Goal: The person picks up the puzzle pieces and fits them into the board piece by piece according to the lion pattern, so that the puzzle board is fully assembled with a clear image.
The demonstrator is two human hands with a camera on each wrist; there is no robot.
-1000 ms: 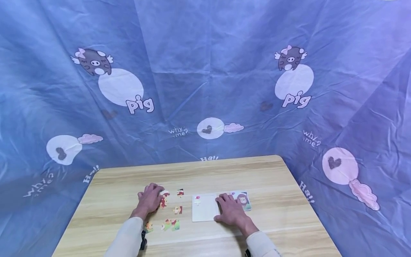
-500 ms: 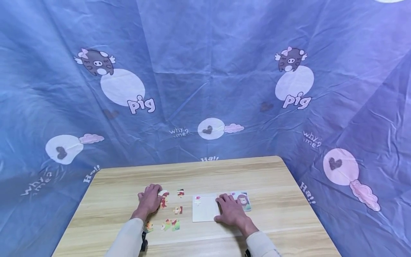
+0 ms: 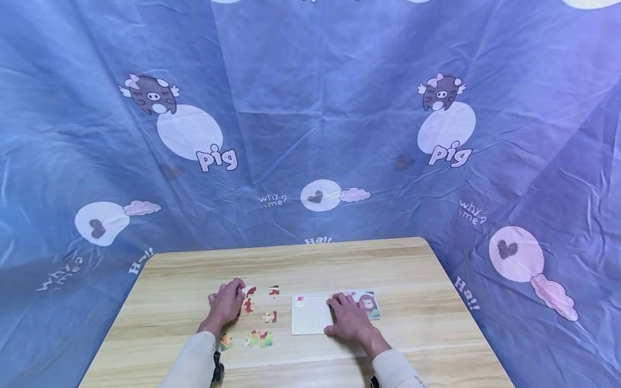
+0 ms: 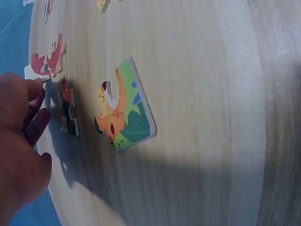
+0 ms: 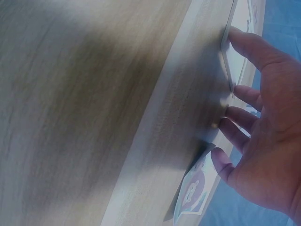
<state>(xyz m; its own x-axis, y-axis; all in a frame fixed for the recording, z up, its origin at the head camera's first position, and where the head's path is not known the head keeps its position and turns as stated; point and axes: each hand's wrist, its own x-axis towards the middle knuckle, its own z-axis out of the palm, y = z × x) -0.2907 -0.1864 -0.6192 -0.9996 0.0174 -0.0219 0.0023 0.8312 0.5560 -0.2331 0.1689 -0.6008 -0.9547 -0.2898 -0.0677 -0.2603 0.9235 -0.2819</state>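
Note:
Beyond a group of loose cartoon jigsaw pieces, my left hand (image 3: 226,302) bends over the table. In the left wrist view, its thumb tip (image 4: 36,87) is at the edge of a white-and-red jigsaw piece (image 4: 39,66), which the fingers pinch, partly hidden. My right hand (image 3: 350,319) rests at the right side of a white puzzle board (image 3: 310,318), fingers spread and loosely bent. Its thumb (image 5: 237,38) touches the board's edge, with a fingertip near the corner. One piece with a pink flower (image 3: 299,300) lies in the board's upper left corner.
A picture card with a lion (image 3: 367,303) lies right of the right hand, partly covered by it. Several jigsaw pieces lie between the left hand and the board, among them a green corner piece (image 4: 129,125). Patterned blue cloth (image 3: 320,134) hangs behind the wooden table (image 3: 388,258).
The head view has shifted slightly. Near the left fingertips the white-and-red piece shows a little more of its print. Both hands stay in almost the same place.

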